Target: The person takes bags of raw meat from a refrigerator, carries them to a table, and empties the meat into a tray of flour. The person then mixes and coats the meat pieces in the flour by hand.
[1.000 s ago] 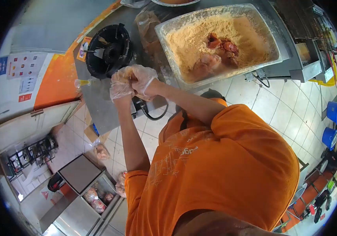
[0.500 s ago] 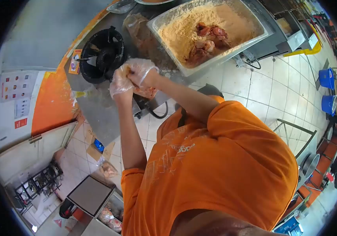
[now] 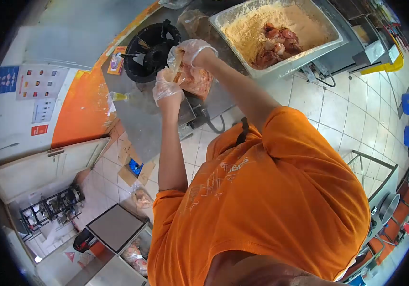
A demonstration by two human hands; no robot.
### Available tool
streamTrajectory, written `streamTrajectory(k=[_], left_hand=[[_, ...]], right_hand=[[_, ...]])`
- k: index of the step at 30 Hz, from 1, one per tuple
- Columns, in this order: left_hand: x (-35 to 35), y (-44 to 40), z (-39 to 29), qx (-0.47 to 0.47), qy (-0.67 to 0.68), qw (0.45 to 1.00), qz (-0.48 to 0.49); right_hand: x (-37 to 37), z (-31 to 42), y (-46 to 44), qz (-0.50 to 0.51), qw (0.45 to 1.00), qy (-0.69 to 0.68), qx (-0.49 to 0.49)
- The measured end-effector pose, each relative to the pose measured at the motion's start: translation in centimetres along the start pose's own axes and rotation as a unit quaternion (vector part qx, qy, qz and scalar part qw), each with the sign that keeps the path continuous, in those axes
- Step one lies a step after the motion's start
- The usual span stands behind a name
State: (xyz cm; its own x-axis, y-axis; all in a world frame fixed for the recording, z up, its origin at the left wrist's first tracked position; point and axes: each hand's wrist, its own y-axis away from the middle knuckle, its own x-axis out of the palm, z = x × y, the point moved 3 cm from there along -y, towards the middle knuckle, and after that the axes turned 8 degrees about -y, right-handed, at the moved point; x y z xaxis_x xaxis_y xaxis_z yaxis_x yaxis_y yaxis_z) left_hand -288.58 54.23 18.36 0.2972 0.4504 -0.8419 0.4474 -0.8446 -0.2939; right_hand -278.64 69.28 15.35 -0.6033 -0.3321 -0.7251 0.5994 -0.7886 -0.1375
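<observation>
Grey metal counter [image 3: 140,121]: gloved left hand [image 3: 167,86] and right hand [image 3: 194,50] have parted, fingers clamping meat-filled clear-plastic bag [image 3: 199,82], twelve o'clock.

We see clear, shiny, crinkled plastic on bag [image 3: 199,82], thin glossy plastic gloves [image 3: 167,86]; smooth grey metal counter [image 3: 140,112]; rough, matt powder [image 3: 245,29]; soft matt cloth shirt [image 3: 281,205]; smooth, glossy floor tiles [image 3: 331,104].

A grey metal counter [image 3: 135,117] spans your 10 to 1 o'clock, bearing a deep rectangular tray [image 3: 300,58] at 1, a crumpled clear bag [image 3: 196,22] at 12 and a round black pan [image 3: 137,74] at 11; a small orange box [image 3: 116,60] and a yellowish bottle [image 3: 118,96] line your 10 o'clock edge.
</observation>
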Motion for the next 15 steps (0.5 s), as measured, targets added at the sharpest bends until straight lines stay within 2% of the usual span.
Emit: streamTrajectory(k=[4, 7, 10, 12, 14, 15], left_hand=[[-0.4, 0.9, 0.4, 0.026, 0.041, 0.999, -0.01], [-0.9, 0.9, 0.6, 0.009, -0.03, 1.0, -0.005], [0.0, 1.1, 2.6, 0.027, -0.012, 1.0, 0.006], [-0.1, 1.4, 3.9, 0.02, 0.051, 0.997, -0.059], [0.2, 1.5, 4.6, 0.007, 0.051, 0.997, -0.057], [0.2, 1.6, 4.6, 0.001, 0.052, 0.997, -0.052]], right_hand=[[1.1, 0.5, -0.6, 0.063, 0.997, -0.025, 0.033], [1.0, 1.3, -0.4, 0.046, 0.999, 0.0, 0.027], [1.1, 1.9, -0.7, 0.072, 0.997, 0.029, 0.014], [0.9, 1.7, -0.2, 0.047, 0.999, 0.027, 0.001], [1.2, 1.4, 0.7, 0.035, 0.999, 0.023, -0.013], [0.9, 1.4, 1.2, 0.033, 0.999, 0.008, 0.024]])
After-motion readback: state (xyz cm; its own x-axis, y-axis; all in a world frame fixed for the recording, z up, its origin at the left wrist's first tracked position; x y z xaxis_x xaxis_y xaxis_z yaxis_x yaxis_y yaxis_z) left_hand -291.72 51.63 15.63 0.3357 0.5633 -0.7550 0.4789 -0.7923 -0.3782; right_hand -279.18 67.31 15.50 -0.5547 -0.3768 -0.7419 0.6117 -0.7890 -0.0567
